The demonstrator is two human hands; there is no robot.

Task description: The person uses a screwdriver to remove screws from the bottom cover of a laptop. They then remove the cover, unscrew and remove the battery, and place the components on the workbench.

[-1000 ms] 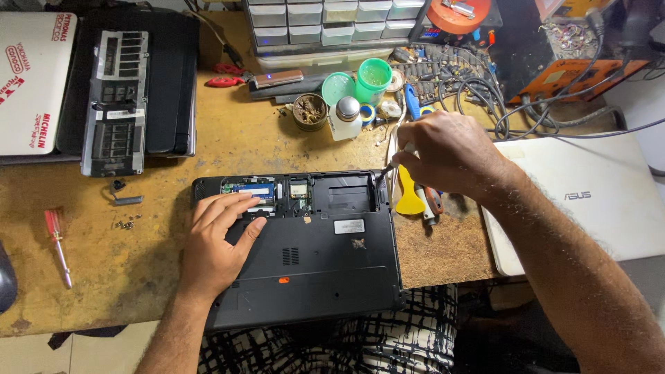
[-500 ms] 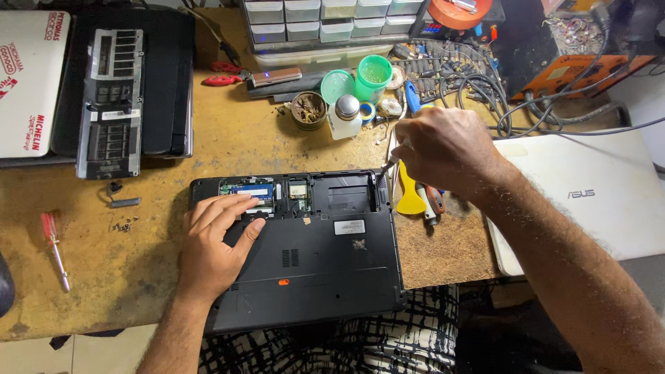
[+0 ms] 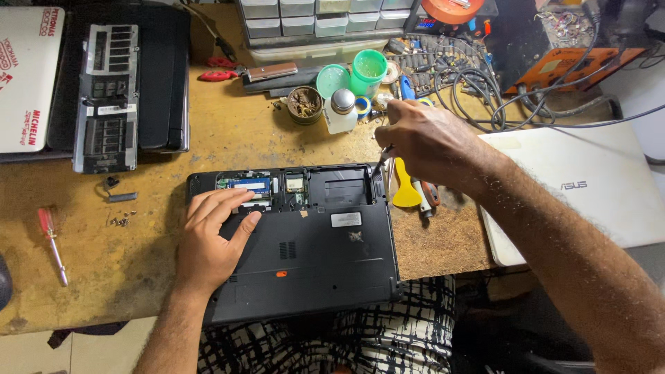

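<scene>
laptop [image 3: 312,256] lies bottom-up on our worktop [image 3: 138,228], left hand [image 3: 211,235] flat on it; right hand [image 3: 426,142] clamps a screwdriver [image 3: 383,154] at its corner. yellow pry tool [image 3: 405,190] beside, cables [image 3: 485,90] behind.

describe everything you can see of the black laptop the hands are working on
The black laptop lies upside down and closed at the near edge of the wooden workbench, its matte plastic base facing up. A cover is off along the far edge, exposing a green memory board, a small card and an empty bay. There are vent slots, a white label and an orange mark. The left hand rests flat on it; the right hand holds a thin tool at its far right corner.
</scene>
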